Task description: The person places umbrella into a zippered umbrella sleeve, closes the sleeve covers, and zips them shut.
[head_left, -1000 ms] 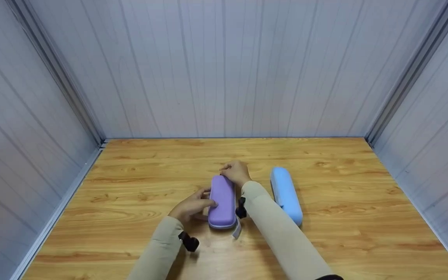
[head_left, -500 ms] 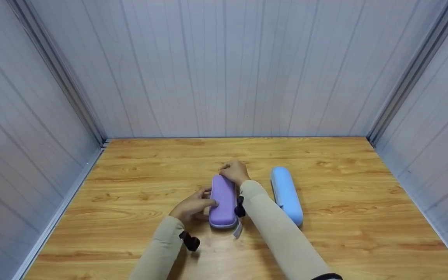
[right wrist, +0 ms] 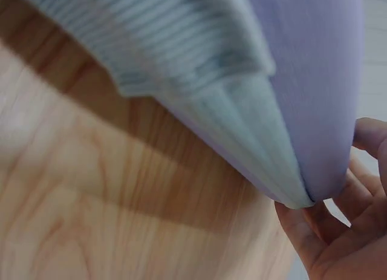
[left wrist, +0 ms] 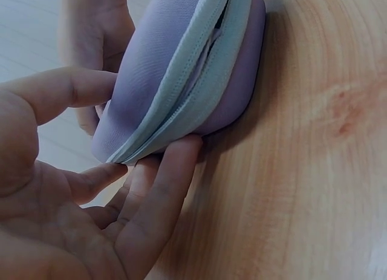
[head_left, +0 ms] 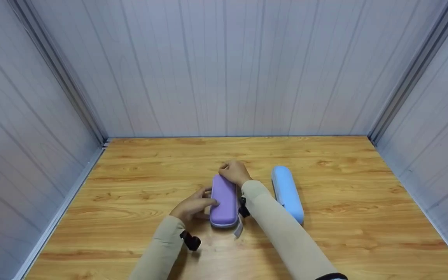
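Note:
A purple hard-shell pencil case (head_left: 224, 202) lies lengthwise on the table, with a pale zipper (left wrist: 199, 80) round its side. In the left wrist view the zipper shows a narrow gap. My left hand (head_left: 193, 205) grips the case's left side, thumb on the lid and fingers against the lower edge. At the far end, my right hand (head_left: 235, 172) has its fingers curled on the case's end; the right wrist view shows thumb and fingers round that tip. Whether they pinch a zipper pull is hidden. A grey ribbed strap (right wrist: 175, 44) hangs at the near right corner.
To the right, beside the right forearm, lies a light blue case (head_left: 288, 194) of similar shape. The wooden table (head_left: 138, 175) is bounded by pale panel walls (head_left: 224, 70) at the back and both sides. Black wrist cameras (head_left: 190, 241) sit below the hands.

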Demonstrator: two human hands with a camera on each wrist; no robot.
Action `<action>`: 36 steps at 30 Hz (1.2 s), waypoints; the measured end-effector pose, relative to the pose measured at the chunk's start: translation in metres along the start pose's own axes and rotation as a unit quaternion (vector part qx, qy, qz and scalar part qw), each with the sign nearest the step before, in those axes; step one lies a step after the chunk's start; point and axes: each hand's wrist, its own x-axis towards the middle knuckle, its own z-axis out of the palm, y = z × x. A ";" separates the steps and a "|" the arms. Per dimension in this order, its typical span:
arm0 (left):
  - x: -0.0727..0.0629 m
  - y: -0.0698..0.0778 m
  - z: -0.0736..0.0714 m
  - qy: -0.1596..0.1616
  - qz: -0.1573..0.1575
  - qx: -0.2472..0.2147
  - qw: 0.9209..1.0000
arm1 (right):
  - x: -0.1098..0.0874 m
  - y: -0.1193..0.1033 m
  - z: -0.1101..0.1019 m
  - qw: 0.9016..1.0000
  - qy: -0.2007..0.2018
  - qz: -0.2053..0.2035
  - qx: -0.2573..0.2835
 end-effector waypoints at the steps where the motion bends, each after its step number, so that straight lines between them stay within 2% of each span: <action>1: 0.000 0.000 0.000 0.000 0.000 -0.001 1.000 | -0.001 -0.001 -0.001 1.000 -0.009 -0.003 0.001; 6: 0.000 0.000 -0.001 0.000 0.004 0.001 1.000 | -0.005 -0.006 -0.006 0.997 -0.070 -0.005 -0.017; 10: -0.001 0.001 -0.001 0.004 0.002 0.005 1.000 | -0.008 -0.008 -0.012 0.991 -0.119 0.028 -0.047; 14: -0.001 0.002 0.000 0.001 0.003 0.005 1.000 | -0.015 -0.008 -0.021 0.986 -0.142 0.062 -0.063; 21: -0.001 0.001 0.000 0.002 0.000 0.003 1.000 | -0.027 -0.001 -0.033 0.983 -0.165 0.072 -0.036; 29: -0.001 0.002 0.001 0.004 0.007 0.002 1.000 | -0.047 0.002 -0.037 0.974 -0.211 0.078 -0.012; 36: -0.001 0.000 0.000 0.007 0.006 -0.002 1.000 | -0.060 0.006 -0.032 0.973 -0.220 0.040 0.052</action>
